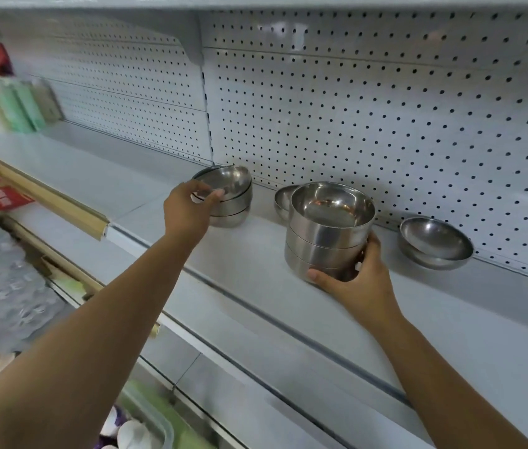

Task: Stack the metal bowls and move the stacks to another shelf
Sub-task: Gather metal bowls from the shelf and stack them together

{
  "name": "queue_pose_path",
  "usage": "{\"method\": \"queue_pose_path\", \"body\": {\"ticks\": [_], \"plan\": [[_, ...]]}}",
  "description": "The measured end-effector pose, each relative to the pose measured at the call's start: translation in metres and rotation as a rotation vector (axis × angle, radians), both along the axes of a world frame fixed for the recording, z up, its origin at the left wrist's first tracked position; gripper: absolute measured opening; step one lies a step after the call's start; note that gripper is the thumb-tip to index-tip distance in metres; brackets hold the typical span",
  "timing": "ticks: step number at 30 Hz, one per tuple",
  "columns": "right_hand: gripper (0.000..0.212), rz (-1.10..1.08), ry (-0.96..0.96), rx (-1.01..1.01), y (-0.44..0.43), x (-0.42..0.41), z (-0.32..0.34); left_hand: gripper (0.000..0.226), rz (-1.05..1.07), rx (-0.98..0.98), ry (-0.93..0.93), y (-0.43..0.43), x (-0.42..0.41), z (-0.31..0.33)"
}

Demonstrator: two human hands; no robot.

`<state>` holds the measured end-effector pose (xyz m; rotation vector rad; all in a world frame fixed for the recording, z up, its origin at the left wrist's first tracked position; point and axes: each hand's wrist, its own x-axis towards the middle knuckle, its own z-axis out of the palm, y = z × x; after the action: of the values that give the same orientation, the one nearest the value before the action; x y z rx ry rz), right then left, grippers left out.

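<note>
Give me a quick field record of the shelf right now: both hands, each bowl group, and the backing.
left hand: gripping rim of top bowl on left stack
left stack: near pegboard, top bowl tilted
right hand: wrapped around base of right stack
right stack: several nested bowls, upright
single bowl: behind right stack, mostly hidden
far-right bowls: two nested, untouched
shelf: white, bare in front
pegboard: white, nothing hung

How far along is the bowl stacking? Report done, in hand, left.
Done: two stacks exist. In hand: the right hand grips the tall stack; the left hand holds the top bowl of the left stack. Left: a bowl behind, the right pair, and the move to another shelf.
</note>
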<state>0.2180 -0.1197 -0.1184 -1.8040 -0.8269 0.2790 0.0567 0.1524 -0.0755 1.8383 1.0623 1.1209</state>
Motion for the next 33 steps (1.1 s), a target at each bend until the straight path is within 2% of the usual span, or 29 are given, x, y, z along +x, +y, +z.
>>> {"method": "queue_pose_path", "body": {"ticks": [9, 21, 24, 27, 33], "plan": [[0.119, 0.010, 0.000, 0.018, -0.002, 0.000, 0.000, 0.014, -0.131, -0.071, -0.085, 0.005, 0.006, 0.022], [0.120, 0.035, 0.009, 0.031, -0.002, 0.003, -0.002, 0.011, -0.262, 0.028, -0.165, -0.030, -0.011, 0.030], [0.121, 0.039, -0.006, 0.032, -0.003, 0.004, -0.003, 0.003, -0.303, 0.040, -0.187, -0.047, -0.024, 0.021], [0.121, 0.046, -0.017, 0.029, -0.003, 0.004, -0.003, 0.013, -0.322, 0.012, -0.200, -0.064, -0.038, 0.009], [0.121, 0.037, -0.010, 0.038, -0.002, 0.004, -0.004, 0.012, -0.348, 0.051, -0.038, -0.090, -0.055, -0.024]]}}
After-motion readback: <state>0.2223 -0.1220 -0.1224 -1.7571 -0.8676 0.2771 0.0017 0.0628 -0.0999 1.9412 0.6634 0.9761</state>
